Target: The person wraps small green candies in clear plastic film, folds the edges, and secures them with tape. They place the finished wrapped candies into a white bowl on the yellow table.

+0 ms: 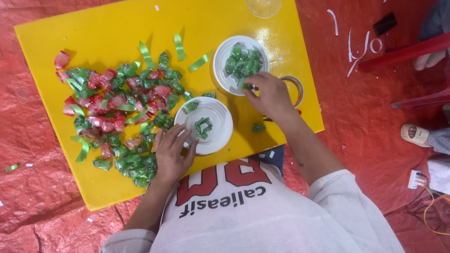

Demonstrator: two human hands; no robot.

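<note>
The left hand [172, 154] lies spread, steadying the near white plate [220, 136] beside the candy pile [122, 112]; the right hand [269, 93] pinches a green candy [247, 85] at the far plate's [222, 77] rim.

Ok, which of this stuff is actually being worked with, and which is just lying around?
In use:
left hand
right hand
candy pile
near plate
far plate

Lying about:
green ribbon strips
tape roll
clear cup
black object
</note>
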